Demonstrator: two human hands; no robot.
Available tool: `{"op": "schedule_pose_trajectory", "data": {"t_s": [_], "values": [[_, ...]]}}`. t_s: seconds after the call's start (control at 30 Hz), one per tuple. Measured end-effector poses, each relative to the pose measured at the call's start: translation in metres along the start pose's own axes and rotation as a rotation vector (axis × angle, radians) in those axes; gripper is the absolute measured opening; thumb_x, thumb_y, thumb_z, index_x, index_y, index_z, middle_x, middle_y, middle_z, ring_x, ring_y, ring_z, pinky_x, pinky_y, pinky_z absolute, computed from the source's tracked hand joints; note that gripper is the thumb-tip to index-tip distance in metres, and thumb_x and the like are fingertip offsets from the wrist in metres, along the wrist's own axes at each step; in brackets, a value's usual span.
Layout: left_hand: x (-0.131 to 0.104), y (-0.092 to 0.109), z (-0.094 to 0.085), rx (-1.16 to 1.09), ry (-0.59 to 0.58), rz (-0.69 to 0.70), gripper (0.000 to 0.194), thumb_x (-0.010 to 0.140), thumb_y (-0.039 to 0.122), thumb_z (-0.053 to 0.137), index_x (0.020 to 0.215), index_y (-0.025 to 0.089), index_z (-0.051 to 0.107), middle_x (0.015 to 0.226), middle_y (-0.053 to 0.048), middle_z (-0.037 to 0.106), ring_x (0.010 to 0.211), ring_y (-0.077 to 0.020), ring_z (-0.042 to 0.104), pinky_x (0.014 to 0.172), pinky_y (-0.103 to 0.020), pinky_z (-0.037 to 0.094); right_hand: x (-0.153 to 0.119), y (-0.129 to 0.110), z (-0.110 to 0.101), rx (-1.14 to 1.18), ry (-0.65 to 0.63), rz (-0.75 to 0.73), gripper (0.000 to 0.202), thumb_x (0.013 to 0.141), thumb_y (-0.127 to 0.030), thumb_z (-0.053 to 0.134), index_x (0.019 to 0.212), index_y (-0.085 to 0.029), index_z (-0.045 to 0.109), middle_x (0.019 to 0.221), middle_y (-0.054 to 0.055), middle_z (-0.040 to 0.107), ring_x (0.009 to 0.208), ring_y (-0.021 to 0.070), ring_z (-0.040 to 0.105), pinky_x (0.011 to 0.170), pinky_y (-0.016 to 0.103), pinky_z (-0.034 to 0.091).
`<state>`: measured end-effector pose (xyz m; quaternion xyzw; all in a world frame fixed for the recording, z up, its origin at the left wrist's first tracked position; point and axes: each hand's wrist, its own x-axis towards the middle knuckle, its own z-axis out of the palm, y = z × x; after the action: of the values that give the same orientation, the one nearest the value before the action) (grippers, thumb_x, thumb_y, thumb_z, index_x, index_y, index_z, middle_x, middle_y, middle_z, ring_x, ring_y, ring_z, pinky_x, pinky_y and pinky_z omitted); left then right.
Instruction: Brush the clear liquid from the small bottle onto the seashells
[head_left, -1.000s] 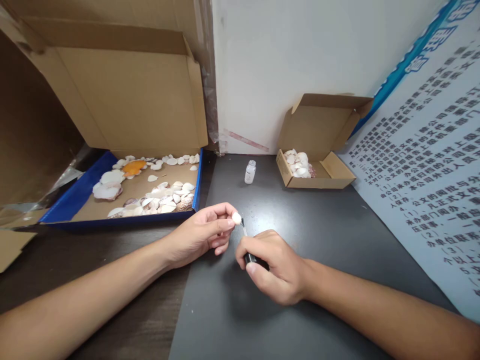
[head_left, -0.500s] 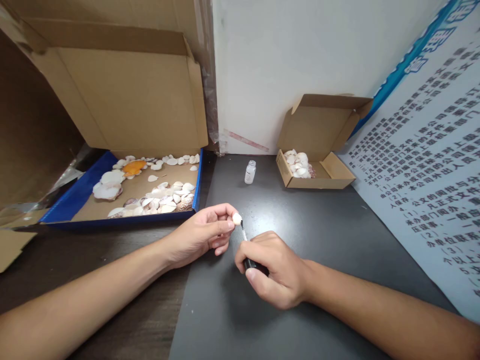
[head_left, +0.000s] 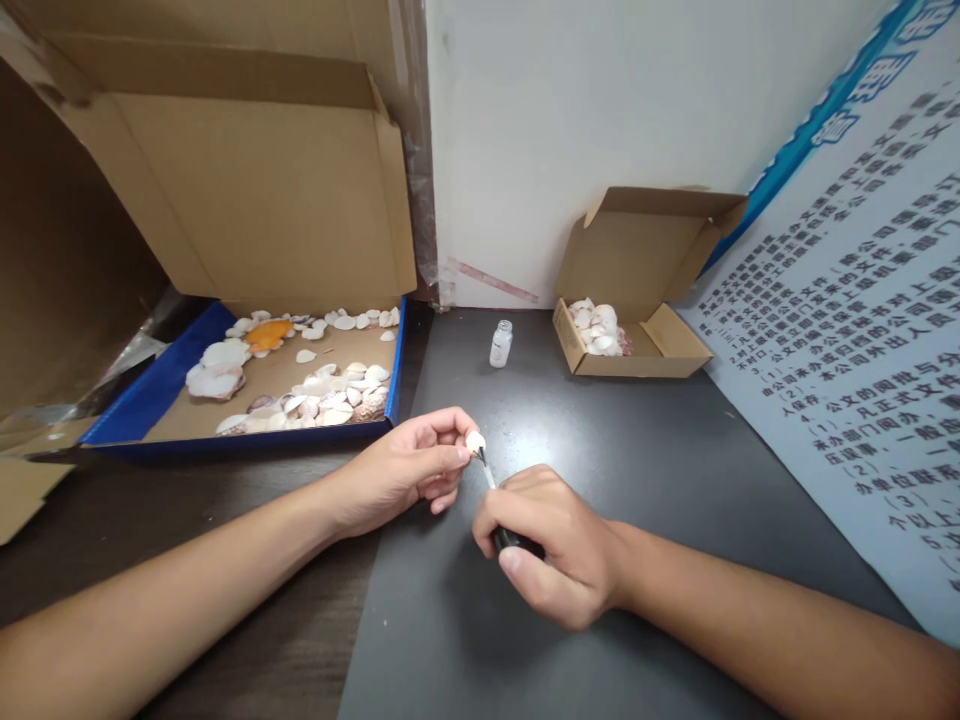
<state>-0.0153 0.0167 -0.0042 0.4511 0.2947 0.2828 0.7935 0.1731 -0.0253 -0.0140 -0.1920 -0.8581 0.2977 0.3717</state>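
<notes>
Between thumb and fingertips, my left hand (head_left: 420, 463) pinches a small whitish shell (head_left: 475, 441) above the dark mat. My right hand (head_left: 544, 540) is closed around the black handle of a thin brush (head_left: 489, 476). The dark tip of the brush touches the lower right edge of the shell. Beyond both hands, a small clear bottle (head_left: 500, 345) with a white label stands upright on the mat with no cap on it.
On the left stands an open blue-sided cardboard box (head_left: 255, 436) with many shells and an orange one. A smaller open cardboard box (head_left: 637, 366) at the back right holds white shells. A printed sheet (head_left: 847, 400) lines the right side; a white panel (head_left: 585, 130) stands behind.
The brush tip has shifted slightly left and down along the shell. My right hand has moved a little right and down. My left hand has barely moved.
</notes>
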Motion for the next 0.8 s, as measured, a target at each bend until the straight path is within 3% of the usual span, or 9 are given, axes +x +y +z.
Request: {"op": "schedule_pose_trajectory", "data": {"t_s": [0.2, 0.3, 0.43, 0.6, 0.8], "values": [[-0.0012, 0.0009, 0.0017, 0.012, -0.001, -0.007, 0.023, 0.081, 0.028, 0.073, 0.086, 0.018, 0.053, 0.064, 0.006, 0.046, 0.049, -0.0049, 0.037, 0.045, -0.017, 0.04, -0.0014, 0.0016, -0.001, 0.026, 0.057, 0.081, 0.012, 0.088, -0.023, 0.038, 0.08, -0.021, 0.046, 0.058, -0.005, 0.046, 0.046, 0.0101, 0.039, 0.051, 0.023, 0.037], [-0.0018, 0.0008, 0.0012, 0.024, 0.001, -0.014, 0.023, 0.081, 0.028, 0.073, 0.087, 0.018, 0.053, 0.065, 0.006, 0.049, 0.049, -0.0049, 0.039, 0.045, -0.017, 0.04, -0.0015, 0.0019, -0.0007, 0.023, 0.091, 0.049, 0.01, 0.088, -0.023, 0.039, 0.081, -0.021, 0.047, 0.062, -0.004, 0.05, 0.049, 0.0104, 0.043, 0.053, 0.022, 0.039], [-0.0013, 0.0012, 0.0012, 0.021, -0.011, -0.011, 0.022, 0.081, 0.027, 0.073, 0.087, 0.018, 0.053, 0.067, 0.005, 0.052, 0.049, -0.0044, 0.041, 0.045, -0.017, 0.04, -0.0009, 0.001, -0.0007, -0.002, 0.061, 0.022, 0.009, 0.087, -0.022, 0.039, 0.083, -0.021, 0.046, 0.065, -0.002, 0.054, 0.052, 0.0115, 0.047, 0.056, 0.023, 0.043], [-0.0006, 0.0011, 0.0026, 0.02, -0.006, 0.01, 0.023, 0.081, 0.027, 0.073, 0.086, 0.019, 0.052, 0.067, 0.005, 0.052, 0.05, -0.005, 0.042, 0.045, -0.017, 0.039, -0.0011, 0.0015, -0.0014, 0.022, -0.041, 0.032, 0.01, 0.088, -0.023, 0.035, 0.08, -0.022, 0.043, 0.058, -0.004, 0.048, 0.046, 0.0117, 0.043, 0.051, 0.024, 0.04], [-0.0018, -0.0019, 0.0011, 0.151, -0.004, 0.056, 0.021, 0.086, 0.031, 0.068, 0.087, 0.019, 0.052, 0.065, 0.006, 0.05, 0.047, -0.004, 0.041, 0.044, -0.017, 0.037, -0.0023, 0.0023, -0.0013, 0.06, 0.037, 0.038, 0.011, 0.089, -0.024, 0.037, 0.082, -0.021, 0.045, 0.06, -0.004, 0.048, 0.047, 0.0108, 0.042, 0.053, 0.023, 0.041]]}}
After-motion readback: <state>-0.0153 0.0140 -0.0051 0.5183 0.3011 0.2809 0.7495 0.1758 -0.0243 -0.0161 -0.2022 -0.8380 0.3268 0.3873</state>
